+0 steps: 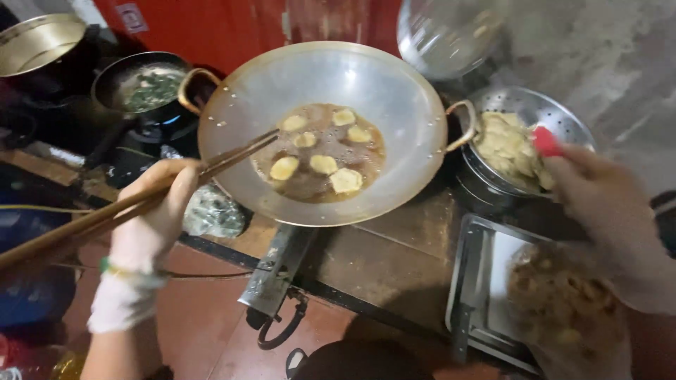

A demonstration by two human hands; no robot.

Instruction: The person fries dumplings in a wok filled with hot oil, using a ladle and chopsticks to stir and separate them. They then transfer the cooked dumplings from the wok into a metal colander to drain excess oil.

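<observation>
My left hand [151,222], in a thin white glove, grips long wooden chopsticks [134,203] whose tips reach the rim of a wide metal wok [232,119]. Several pale dumplings [324,163] fry in brown oil at the wok's centre. My right hand [598,204], blurred, holds a red-handled tool [546,142] over a perforated metal steamer basket [563,119] filled with raw dumplings [503,148]. The tool's working end is hidden.
A metal tray [468,281] with browned fried pieces [556,295] sits at the lower right. A black pan of greens in liquid [144,88] and a large metal pot [39,42] stand at the left. A round lid [443,32] leans behind the wok. A burner pipe [274,274] projects below.
</observation>
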